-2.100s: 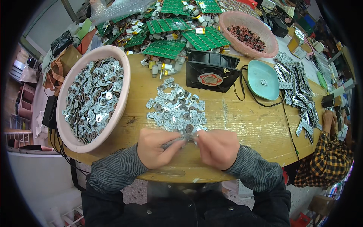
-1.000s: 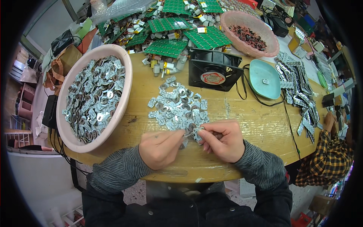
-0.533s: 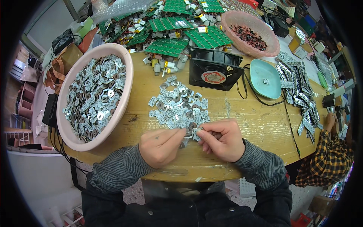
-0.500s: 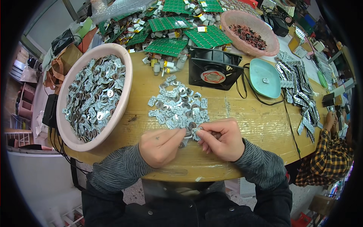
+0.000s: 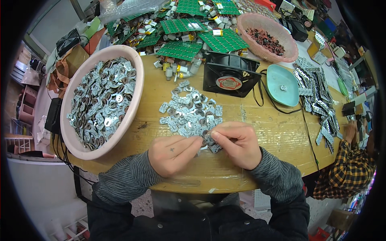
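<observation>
My left hand [image 5: 172, 156] and my right hand [image 5: 238, 145] meet at the near edge of a loose pile of small silvery metal plates [image 5: 189, 110], several with brown round discs. The right thumb and forefinger pinch a small metal plate [image 5: 209, 140]. Opposite it, the left thumb and forefinger are closed together at their tips; whatever is between them is too small to make out. A few more pieces lie right under the fingertips, partly hidden.
Left stands a large pink basin [image 5: 138, 80] full of similar pieces. Beyond the pile are a black fan [image 5: 231, 72], a turquoise tray [image 5: 277, 94], green circuit boards [image 5: 181, 50] and a pink bowl [image 5: 291, 48]. Metal strips [image 5: 317, 100] lie right, near a person in a checked sleeve [image 5: 341, 168].
The view has shifted slightly. My fingertips stay close together; the plate at my right fingers has tilted, and the right hand has turned a little.
</observation>
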A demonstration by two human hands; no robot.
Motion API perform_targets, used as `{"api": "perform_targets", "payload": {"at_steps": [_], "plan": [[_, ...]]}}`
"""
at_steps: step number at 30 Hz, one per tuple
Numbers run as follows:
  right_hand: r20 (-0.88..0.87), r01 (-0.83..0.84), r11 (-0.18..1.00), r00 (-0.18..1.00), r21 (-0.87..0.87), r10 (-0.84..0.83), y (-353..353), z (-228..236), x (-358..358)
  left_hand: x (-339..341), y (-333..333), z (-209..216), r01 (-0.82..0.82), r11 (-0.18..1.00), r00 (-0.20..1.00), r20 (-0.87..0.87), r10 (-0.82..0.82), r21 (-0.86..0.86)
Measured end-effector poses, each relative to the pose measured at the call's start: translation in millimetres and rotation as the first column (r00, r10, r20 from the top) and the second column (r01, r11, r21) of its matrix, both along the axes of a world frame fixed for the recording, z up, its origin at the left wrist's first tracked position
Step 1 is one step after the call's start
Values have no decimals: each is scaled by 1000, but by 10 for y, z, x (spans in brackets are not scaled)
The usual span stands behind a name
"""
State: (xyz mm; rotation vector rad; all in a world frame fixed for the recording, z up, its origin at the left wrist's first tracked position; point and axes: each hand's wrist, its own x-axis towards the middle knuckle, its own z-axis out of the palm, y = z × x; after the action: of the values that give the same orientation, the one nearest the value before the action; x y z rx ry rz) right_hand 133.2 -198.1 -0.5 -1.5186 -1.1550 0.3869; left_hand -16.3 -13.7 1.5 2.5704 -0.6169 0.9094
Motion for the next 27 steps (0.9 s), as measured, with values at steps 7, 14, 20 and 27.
{"api": "perform_targets", "payload": {"at_steps": [7,14,20,27], "plan": [[-383,51,969,913,-243,-144,-42,92,-55,-39,-27,41,-65,997,996,-59,63,-36],[140,-43,999,989,-16,44,-49,74,43,-12,-42,45,-61,986,992,-122,42,-154],[302,-88,996,950,25,77,-47,63,6,-16,-50,21,-12,974,991,-133,-18,-224],[245,-92,996,966,6,88,-92,164,12,-36,-4,66,6,948,983,-173,-64,-317]]}}
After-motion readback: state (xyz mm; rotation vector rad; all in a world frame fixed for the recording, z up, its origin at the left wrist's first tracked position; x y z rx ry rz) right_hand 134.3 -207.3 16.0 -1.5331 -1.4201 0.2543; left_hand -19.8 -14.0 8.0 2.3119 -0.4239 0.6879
